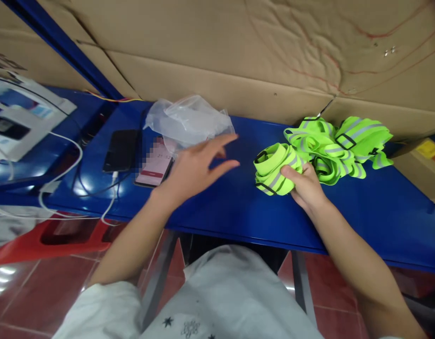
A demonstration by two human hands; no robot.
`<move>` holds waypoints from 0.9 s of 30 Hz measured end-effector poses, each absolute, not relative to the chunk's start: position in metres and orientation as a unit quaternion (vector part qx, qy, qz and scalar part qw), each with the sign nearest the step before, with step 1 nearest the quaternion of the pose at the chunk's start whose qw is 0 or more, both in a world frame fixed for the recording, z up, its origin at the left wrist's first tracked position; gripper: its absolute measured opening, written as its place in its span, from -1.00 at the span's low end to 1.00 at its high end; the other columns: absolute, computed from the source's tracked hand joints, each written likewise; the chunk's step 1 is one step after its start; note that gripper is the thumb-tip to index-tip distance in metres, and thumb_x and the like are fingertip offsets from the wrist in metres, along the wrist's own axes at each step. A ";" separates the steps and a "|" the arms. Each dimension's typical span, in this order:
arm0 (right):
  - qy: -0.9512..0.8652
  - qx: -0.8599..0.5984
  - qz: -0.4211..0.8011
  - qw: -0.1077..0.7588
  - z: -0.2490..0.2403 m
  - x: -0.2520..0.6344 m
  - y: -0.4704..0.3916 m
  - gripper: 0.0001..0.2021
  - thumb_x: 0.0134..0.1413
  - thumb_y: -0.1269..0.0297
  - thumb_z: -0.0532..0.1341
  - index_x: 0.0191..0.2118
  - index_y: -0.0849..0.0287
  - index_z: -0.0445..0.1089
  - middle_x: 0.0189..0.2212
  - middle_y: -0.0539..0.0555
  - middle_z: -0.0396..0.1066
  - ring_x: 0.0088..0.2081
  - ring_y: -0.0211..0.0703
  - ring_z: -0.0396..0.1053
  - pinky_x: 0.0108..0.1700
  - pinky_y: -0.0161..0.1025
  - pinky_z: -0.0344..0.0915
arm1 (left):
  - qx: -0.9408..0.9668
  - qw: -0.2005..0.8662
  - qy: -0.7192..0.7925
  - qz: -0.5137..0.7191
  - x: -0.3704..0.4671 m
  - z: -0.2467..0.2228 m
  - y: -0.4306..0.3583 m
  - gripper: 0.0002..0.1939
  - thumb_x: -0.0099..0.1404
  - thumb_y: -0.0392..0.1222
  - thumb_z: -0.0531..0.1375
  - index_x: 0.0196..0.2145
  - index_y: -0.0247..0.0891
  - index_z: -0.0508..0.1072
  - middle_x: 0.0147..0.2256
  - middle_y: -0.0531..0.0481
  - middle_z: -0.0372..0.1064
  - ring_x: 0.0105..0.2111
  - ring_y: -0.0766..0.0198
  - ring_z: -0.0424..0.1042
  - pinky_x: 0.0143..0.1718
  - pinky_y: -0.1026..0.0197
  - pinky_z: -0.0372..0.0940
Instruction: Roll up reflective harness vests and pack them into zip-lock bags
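Observation:
In my right hand (307,186) is a folded bundle of neon-yellow reflective strap (276,169), with grey stripes and black buckles. The thumb presses on its near side, and the fingers behind it are hidden. Just beyond it lies a loose pile of similar green reflective straps (339,146) on the blue table (231,207). My left hand (203,165) hovers over the table with thumb and fingers apart, holding nothing. It is nearest to a clear plastic bag (192,120) and a lit phone (156,165), which the hand and wrist partly overlap.
A dark phone (121,150) on a white charging cable (113,193) lies at the left. Farther left stands a white device (30,117) with more cables. Brown cardboard (203,56) walls the back edge. A red plastic stool (58,235) is below the table's left side.

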State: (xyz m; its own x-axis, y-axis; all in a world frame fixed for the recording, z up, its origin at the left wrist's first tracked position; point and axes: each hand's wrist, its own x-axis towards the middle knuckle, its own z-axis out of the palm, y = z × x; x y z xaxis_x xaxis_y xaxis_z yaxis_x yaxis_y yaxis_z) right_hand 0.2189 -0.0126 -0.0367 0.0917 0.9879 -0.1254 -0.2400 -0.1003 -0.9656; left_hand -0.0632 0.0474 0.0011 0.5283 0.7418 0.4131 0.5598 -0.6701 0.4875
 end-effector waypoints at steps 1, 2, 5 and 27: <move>-0.372 -0.494 0.555 0.556 -0.036 0.219 -0.012 -0.51 -0.27 -0.07 0.64 -0.23 0.12 0.67 -0.25 0.09 0.71 -0.20 0.08 0.68 -0.07 -0.01 0.64 | 0.856 0.046 0.422 0.295 -0.079 0.001 0.050 -0.54 0.53 0.14 0.20 0.23 -0.14 0.45 -0.13 -0.11 0.58 -0.07 0.03 0.59 0.00 0.04 0.41; -0.364 -0.497 0.557 0.557 -0.036 0.220 -0.011 -0.51 -0.27 -0.08 0.64 -0.23 0.12 0.67 -0.26 0.09 0.71 -0.20 0.09 0.68 -0.07 0.00 0.64 | 0.849 -0.034 0.453 0.269 -0.094 0.000 0.052 -0.61 0.52 0.10 0.21 0.14 -0.17 0.51 -0.10 -0.15 0.58 -0.03 -0.03 0.57 -0.01 0.01 0.40; -0.349 -0.506 0.571 0.543 -0.040 0.217 -0.010 -0.49 -0.30 -0.10 0.65 -0.25 0.12 0.67 -0.26 0.10 0.71 -0.20 0.09 0.68 -0.06 0.00 0.63 | 0.829 -0.159 0.506 0.179 -0.125 -0.011 0.062 -0.71 0.48 0.03 0.25 -0.02 -0.21 0.56 -0.11 -0.19 0.57 -0.11 -0.08 0.57 -0.16 0.00 0.35; -0.522 -0.610 0.406 0.438 -0.035 0.216 -0.009 -0.54 -0.08 -0.11 0.50 -0.20 0.18 0.66 -0.32 0.05 0.65 -0.31 -0.09 0.52 -0.27 -0.21 0.39 | 0.955 0.071 0.168 0.234 -0.021 -0.013 0.045 -0.56 0.43 -0.08 0.35 0.19 -0.26 0.44 0.05 -0.24 0.46 0.06 0.03 0.52 0.13 0.00 0.46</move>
State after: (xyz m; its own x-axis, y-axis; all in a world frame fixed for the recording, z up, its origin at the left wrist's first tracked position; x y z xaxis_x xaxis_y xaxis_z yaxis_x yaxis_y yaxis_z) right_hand 0.2158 -0.0089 -0.0353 0.1266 0.9912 -0.0382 0.2806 -0.0727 -0.9571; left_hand -0.0208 0.0453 -0.0131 0.8344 0.3539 0.4226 0.2876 -0.9335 0.2140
